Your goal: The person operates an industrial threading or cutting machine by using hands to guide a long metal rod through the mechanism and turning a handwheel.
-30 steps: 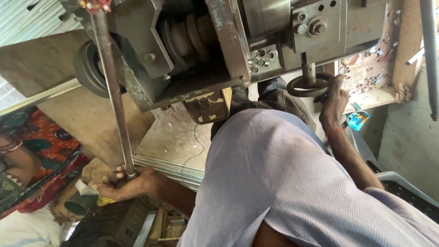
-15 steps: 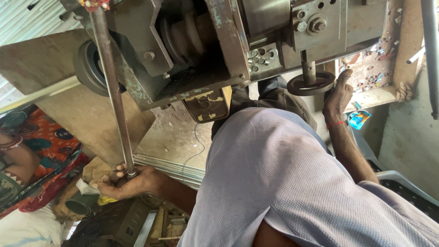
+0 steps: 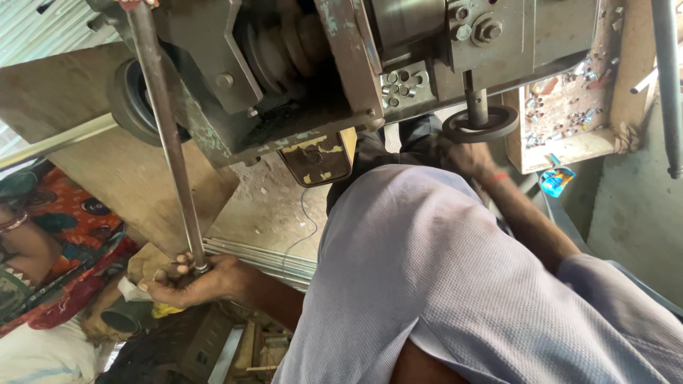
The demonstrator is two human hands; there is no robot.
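My left hand (image 3: 192, 281) is closed around the lower end of a long grey metal rod (image 3: 165, 128), which runs up to a heavy grey machine (image 3: 334, 64). My right hand (image 3: 468, 158), with a red thread at the wrist, sits just under the machine's dark round handwheel (image 3: 482, 122). Its fingers are partly hidden by my lilac shirt (image 3: 441, 284), so whether they touch the wheel is unclear.
A person in orange and red patterned cloth (image 3: 67, 242) sits at the left. At upper right a wooden tray (image 3: 569, 107) holds several small metal bits, with a blue packet (image 3: 556, 180) below it. Metal strips (image 3: 260, 256) lie on the floor under a worn yellow plate (image 3: 318, 158).
My right hand has dropped from the handwheel's rim to just below it. My left hand has stayed on the rod's end. The view has shifted slightly.
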